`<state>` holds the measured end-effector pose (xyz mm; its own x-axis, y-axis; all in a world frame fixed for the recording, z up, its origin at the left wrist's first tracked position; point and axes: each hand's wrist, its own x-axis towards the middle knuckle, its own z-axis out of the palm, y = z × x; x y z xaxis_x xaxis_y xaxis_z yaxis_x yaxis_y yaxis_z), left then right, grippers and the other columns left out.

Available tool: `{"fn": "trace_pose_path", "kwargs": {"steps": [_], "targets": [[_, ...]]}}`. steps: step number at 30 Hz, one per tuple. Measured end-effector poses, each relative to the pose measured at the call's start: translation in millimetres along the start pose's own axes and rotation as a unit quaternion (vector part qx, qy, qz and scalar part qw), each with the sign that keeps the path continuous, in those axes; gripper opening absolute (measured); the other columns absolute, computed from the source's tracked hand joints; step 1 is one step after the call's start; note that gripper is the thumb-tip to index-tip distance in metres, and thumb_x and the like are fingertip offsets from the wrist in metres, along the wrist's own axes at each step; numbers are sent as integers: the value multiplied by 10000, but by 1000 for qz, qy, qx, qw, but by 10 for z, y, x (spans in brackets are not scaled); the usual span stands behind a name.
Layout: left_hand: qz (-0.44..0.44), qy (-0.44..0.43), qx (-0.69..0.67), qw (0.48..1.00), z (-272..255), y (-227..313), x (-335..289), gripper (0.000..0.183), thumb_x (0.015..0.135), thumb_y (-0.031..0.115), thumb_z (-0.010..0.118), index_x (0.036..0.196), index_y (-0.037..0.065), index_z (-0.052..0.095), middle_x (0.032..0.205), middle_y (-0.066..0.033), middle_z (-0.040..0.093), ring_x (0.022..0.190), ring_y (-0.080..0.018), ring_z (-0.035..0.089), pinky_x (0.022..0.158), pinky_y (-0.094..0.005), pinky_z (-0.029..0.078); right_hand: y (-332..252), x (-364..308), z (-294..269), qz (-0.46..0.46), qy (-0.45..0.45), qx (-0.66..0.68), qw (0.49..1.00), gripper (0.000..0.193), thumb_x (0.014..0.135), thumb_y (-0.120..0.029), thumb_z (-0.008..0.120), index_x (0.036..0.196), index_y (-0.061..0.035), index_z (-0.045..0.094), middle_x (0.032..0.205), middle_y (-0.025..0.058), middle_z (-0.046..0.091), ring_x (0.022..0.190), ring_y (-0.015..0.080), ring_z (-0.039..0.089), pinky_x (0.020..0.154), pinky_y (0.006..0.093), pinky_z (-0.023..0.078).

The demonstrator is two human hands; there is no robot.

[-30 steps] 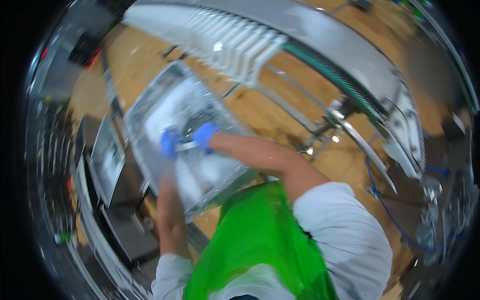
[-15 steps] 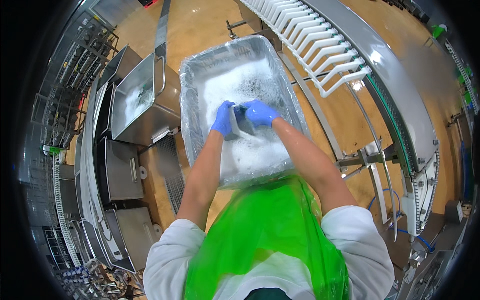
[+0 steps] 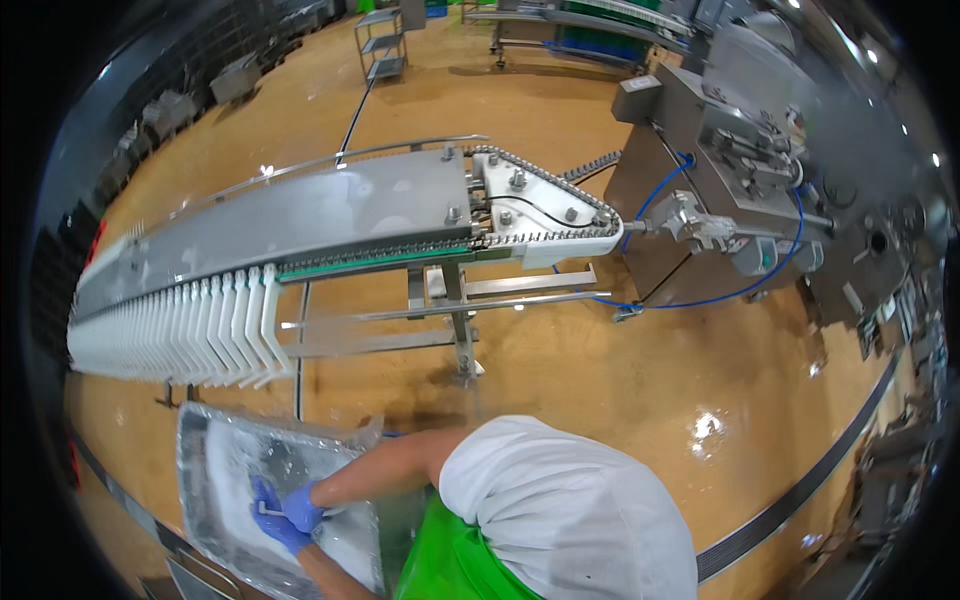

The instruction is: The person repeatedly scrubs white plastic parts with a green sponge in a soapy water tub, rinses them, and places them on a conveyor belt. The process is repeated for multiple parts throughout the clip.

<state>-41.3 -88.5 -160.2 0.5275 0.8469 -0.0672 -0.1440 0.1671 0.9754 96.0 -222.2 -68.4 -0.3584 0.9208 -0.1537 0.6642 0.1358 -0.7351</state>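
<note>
Both my hands, in blue gloves, are close together over a tub (image 3: pixel 192 470) lined with clear plastic and holding white suds (image 3: pixel 232 455). My left hand (image 3: pixel 276 518) has its fingers closed on a slim white bent bar (image 3: pixel 268 511). Against it, my right hand (image 3: pixel 301 508) is closed round the bar too, and a short white end sticks out past it. Most of the bar is hidden by the gloves. Whether a dark pad is still under the right fingers cannot be made out.
Beyond the tub runs a curved conveyor (image 3: pixel 330 200) with a row of white angled arms (image 3: pixel 225 325) and a chain-driven end (image 3: pixel 550 210). A steel machine (image 3: pixel 650 180) with blue hoses stands at right. A shelf cart (image 3: pixel 382 45) is far back; a floor drain (image 3: pixel 800 500) crosses the right.
My view has swung to the right, so the tub and hands now sit at lower left. The hands stay together at the suds; the dark thing by the right hand no longer shows.
</note>
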Motion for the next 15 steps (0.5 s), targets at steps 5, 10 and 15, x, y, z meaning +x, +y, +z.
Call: {"fn": "trace_pose_path", "kwargs": {"steps": [5,10,15], "targets": [[-111,149,-99,978,829,206,-32,540,971,286,323,1436,18,383,1478,-159,380,1358,-254,365,1108,-376,321,293,-317,-289,61,127,-25,990,275,708,-164,601,900,-11,725,959,222,687,879,363,656,778,426,506],[-114,213,-189,952,1033,493,-199,532,985,275,312,1443,7,359,1485,-159,365,1360,-247,353,1109,-361,319,171,-384,-90,41,56,-131,989,288,693,-181,631,911,-14,719,946,229,687,875,370,659,796,430,503],[-130,141,-171,967,862,323,6,519,1003,263,298,1460,17,317,1489,-139,358,1346,-236,373,1111,-346,317,-277,-647,-324,-21,262,-99,960,195,660,-207,640,769,-52,686,778,175,671,680,370,615,677,445,478]]}}
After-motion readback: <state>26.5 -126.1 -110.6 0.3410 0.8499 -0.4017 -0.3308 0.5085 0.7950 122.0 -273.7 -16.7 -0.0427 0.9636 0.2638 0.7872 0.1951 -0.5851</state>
